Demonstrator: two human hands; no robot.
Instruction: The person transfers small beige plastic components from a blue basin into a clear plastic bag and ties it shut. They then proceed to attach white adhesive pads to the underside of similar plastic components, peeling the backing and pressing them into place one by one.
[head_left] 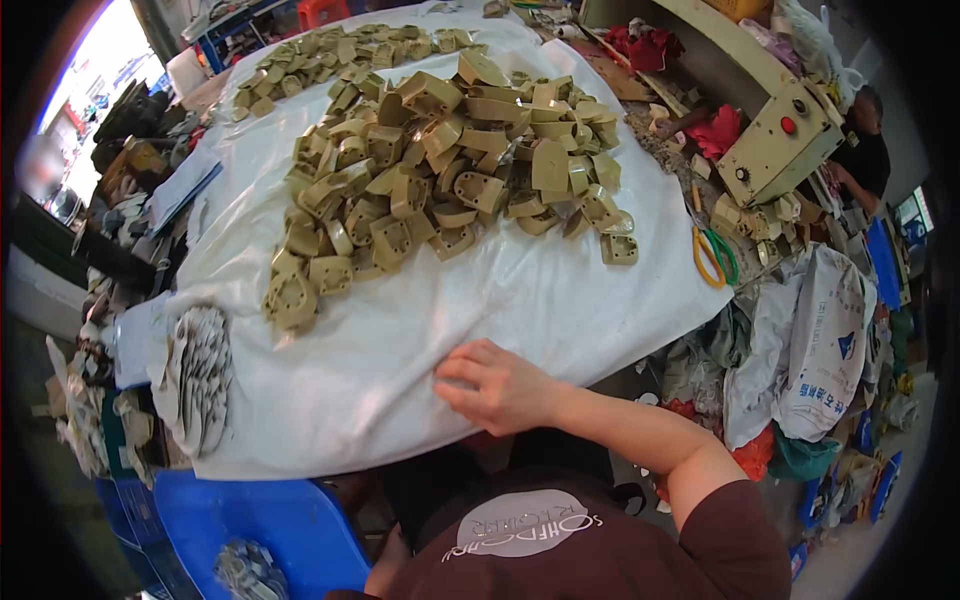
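Note:
My right hand [492, 388] rests at the near edge of the table, fingers curled down on the white plastic sheet [370, 390]. The sheet wrinkles around the fingertips, and the hand appears to grip it; the thumb is mostly hidden. Beyond the hand lies a large heap of olive-beige molded plastic parts [440, 170], curved, glossy shells with small holes. One such part [619, 249] sits at the heap's right edge. My left hand is out of sight; only a bit of that arm shows low, beside my dark shirt.
Flat grey-white pieces [200, 380] are stacked at the table's left. Yellow- and green-handled scissors [712, 258] lie on the right edge near a beige control box [780, 140]. A blue chair [260, 520] stands front left, white sacks [815, 345] at right. Another person [865, 150] is far right.

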